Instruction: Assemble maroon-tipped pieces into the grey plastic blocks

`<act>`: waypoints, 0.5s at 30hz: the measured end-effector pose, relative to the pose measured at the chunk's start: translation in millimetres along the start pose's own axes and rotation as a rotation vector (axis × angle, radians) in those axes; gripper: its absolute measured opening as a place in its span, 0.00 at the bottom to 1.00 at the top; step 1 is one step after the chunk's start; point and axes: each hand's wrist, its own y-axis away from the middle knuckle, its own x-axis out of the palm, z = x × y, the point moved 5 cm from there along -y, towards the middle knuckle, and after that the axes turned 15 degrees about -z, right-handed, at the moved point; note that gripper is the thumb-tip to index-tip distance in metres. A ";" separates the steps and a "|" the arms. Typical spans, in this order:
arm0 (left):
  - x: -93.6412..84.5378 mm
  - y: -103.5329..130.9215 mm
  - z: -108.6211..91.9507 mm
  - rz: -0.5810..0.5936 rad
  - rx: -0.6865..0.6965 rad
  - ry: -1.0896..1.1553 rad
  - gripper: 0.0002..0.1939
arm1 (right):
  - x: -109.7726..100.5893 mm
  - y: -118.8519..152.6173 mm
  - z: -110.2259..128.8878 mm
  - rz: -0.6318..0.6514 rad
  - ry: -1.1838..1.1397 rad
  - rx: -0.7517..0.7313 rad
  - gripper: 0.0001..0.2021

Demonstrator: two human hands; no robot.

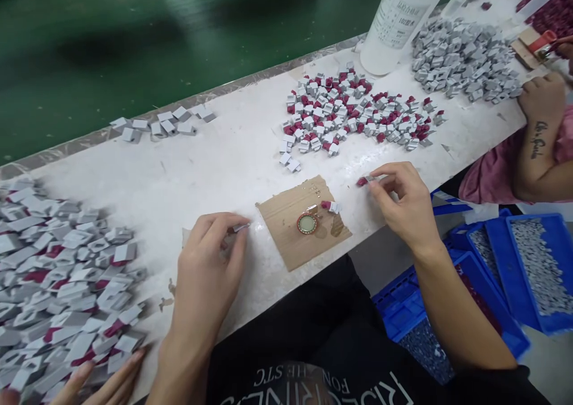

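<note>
My left hand (210,261) is closed in a pinch on a small grey plastic piece (240,227), just left of a square of brown cardboard (286,247). To the right of the cardboard, my right hand (403,205) pinches a small grey piece with a maroon part (362,181) sticking out toward the left. A small round dish with a beaded rim (307,223) and pale green inside lies on the cardboard. Beside it rests one grey-and-maroon piece (331,206). Wet spots and drops mark the cardboard around the dish.
Grey-and-maroon pieces (322,109) lie heaped beyond the cardboard, near a white bottle (394,28). Larger heaps sit left (67,273) and far right (465,58). Other people's hands show at lower left (107,384) and right (544,97). Blue bins (496,255) stand below; a green surface (156,40) runs behind.
</note>
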 end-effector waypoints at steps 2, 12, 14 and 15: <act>1.0 1.1 1.9 0.004 -0.033 -0.007 0.08 | -1.9 0.0 -3.5 0.001 0.016 0.032 0.08; 0.2 2.5 -0.7 -0.048 -0.026 -0.065 0.10 | -4.2 -5.1 4.0 0.129 0.022 -0.096 0.03; 1.0 2.6 -2.3 -0.029 -0.030 -0.052 0.10 | -3.7 -8.9 5.5 0.128 -0.003 -0.103 0.09; 1.5 2.6 -3.2 -0.019 -0.028 -0.041 0.11 | -2.8 -11.4 6.7 0.131 -0.006 -0.120 0.11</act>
